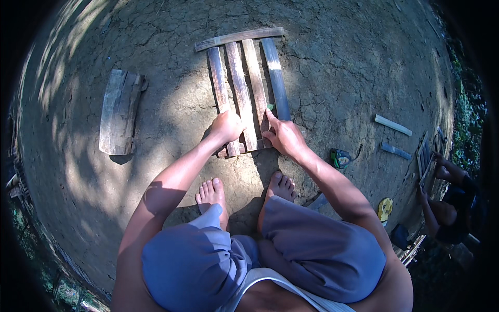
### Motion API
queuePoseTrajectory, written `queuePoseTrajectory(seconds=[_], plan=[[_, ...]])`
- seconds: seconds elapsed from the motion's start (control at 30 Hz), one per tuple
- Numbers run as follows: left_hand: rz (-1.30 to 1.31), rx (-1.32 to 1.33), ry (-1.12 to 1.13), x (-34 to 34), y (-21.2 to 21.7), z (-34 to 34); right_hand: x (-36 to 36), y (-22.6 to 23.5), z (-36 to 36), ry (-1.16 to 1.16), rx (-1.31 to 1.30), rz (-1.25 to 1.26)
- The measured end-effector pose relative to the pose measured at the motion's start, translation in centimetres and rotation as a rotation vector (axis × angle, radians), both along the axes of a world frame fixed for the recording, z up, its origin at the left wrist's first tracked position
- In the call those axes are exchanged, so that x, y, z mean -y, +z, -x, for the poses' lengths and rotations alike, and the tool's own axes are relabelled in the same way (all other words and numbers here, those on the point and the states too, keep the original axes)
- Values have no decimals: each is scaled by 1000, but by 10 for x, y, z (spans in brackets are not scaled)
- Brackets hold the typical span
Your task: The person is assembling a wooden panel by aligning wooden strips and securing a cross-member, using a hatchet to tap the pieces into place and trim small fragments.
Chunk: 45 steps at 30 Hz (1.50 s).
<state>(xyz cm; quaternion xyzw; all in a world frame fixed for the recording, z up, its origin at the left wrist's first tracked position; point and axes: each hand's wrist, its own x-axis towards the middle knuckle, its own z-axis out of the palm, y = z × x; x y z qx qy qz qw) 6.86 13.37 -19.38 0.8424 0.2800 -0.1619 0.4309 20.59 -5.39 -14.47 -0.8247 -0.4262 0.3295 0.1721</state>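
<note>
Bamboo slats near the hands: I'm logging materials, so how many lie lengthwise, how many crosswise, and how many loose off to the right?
Lengthwise slats: 4
Crosswise slats: 2, far and near
Loose slats on the right: 2
Total: 8

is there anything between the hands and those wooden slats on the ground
Nothing visible. The left hand and the right hand both rest directly on the near ends of the wooden slats.
</note>
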Motion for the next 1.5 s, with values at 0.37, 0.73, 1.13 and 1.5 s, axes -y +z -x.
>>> queuePoseTrajectory(seconds=[0.37, 0.73, 1.13, 1.5], plan=[[-31, -8, -25, 2, 3, -2, -1, 6, -3, 16, -4, 27], [-77, 35, -23, -4, -9, 9, -9, 10, 6, 43, 2, 45], [640, -169, 177, -83, 80, 20, 74, 51, 42, -40, -43, -51], [398, -185, -399, -64, 146, -64, 248, 80, 155, -526, -55, 25]])
